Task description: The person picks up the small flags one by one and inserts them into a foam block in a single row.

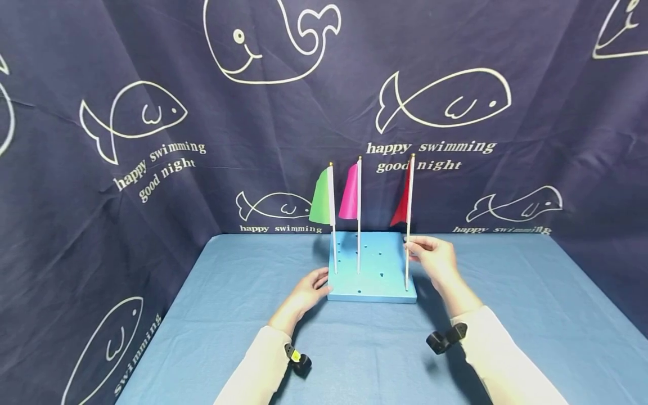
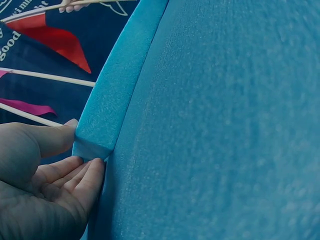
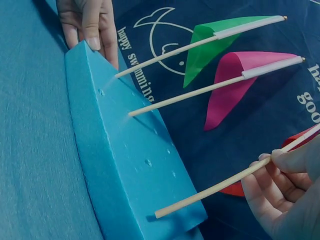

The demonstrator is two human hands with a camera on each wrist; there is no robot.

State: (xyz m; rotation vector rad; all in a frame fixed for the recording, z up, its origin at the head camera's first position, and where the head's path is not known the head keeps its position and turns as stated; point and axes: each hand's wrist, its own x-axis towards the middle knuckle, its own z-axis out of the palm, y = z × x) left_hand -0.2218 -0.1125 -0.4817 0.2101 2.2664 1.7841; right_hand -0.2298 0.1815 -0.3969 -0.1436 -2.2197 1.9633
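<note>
A thick blue foam board [image 1: 374, 288] with several small holes lies on the table. My left hand [image 1: 306, 292] grips its near left corner, thumb on top and fingers along the side. Between the thumb and fingers of my right hand [image 1: 435, 260] is the wooden stick [image 3: 215, 189] of a red flag [image 1: 402, 203], held roughly upright over the board's near right corner. The stick's bare lower end shows just at the board's surface; I cannot tell whether it touches. A green flag [image 1: 320, 199] and a pink flag [image 1: 350, 194] stand upright in the board's left half.
Light blue cloth [image 1: 243, 304] covers the table around the board. Behind it hangs a dark blue curtain [image 1: 304, 124] with white fish drawings and lettering. Each wrist wears a small black camera [image 1: 445, 338].
</note>
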